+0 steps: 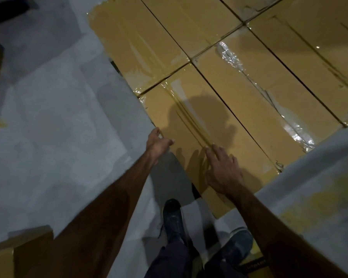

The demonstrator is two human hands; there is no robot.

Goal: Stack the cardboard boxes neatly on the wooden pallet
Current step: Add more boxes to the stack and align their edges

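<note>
Nearest, the person's shoes stand on the grey concrete floor at the stack's corner. The right hand lies flat on top of the nearest cardboard box, fingers straight and spread, probably pressing it square. The left hand hooks its curled fingers over that box's outer edge, seemingly to nudge it flush with its neighbours. Beyond, more taped boxes lie edge to edge in a tight layer; the wooden pallet beneath is hidden.
</note>
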